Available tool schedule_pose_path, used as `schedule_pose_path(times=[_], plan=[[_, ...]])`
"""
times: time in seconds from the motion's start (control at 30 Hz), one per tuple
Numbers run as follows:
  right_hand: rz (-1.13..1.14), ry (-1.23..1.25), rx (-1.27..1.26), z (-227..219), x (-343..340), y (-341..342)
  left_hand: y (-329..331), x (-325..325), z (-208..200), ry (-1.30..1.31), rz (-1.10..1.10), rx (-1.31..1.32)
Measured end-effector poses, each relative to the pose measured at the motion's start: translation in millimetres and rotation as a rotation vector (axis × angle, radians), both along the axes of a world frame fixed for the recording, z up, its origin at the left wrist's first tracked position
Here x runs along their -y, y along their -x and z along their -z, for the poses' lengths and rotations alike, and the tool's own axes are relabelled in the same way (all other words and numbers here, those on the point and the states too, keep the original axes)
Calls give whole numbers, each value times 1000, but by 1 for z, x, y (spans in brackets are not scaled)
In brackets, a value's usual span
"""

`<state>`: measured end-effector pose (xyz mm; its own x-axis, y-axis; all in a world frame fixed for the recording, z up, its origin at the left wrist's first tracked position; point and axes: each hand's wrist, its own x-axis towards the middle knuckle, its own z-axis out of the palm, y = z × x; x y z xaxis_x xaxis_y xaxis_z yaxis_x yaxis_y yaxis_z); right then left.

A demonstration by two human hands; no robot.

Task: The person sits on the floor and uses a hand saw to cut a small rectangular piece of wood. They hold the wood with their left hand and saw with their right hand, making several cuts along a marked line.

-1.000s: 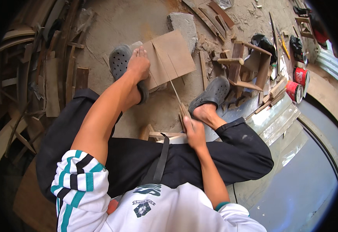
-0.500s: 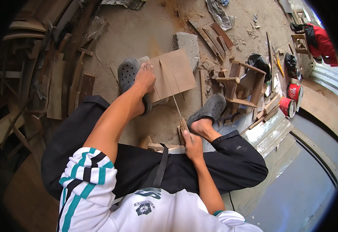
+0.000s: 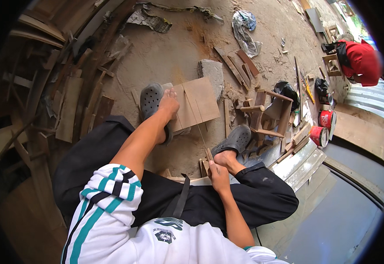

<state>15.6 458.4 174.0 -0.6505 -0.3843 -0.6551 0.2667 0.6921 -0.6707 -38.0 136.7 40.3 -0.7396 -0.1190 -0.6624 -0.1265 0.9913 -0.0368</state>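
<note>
A thin brown wooden board (image 3: 204, 97) lies over a grey block on the ground, between my shoes. My left hand (image 3: 169, 104) rests flat on the board's left edge, fingers stretched toward its far corner, beside my left shoe (image 3: 151, 100). My right hand (image 3: 219, 176) is closed round the wooden handle (image 3: 209, 155) of a handsaw. The narrow saw blade (image 3: 201, 134), seen nearly edge-on, runs from the handle across the board. A dark line shows on the board to the right of the blade. My right shoe (image 3: 235, 143) stands beside the saw handle.
A rough concrete block (image 3: 211, 75) lies behind the board. Wood strips (image 3: 234, 66) and a small wooden frame (image 3: 269, 112) are to the right, near red cans (image 3: 319, 135). Scrap planks (image 3: 71, 105) pile up at left. A person in red (image 3: 361, 61) is at far right.
The whole scene sits lower in the picture, and more of the person in red shows. My left hand stays on the board; my right hand still grips the handsaw.
</note>
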Motion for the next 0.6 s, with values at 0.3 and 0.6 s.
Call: schedule_pose_path(times=[0.3,0.6], plan=[[49,68,-62,71,60,37,3,-10,-16,-26,3,-4],[81,33,-1,39,41,23,-6,-5,-8,29,-35,12]])
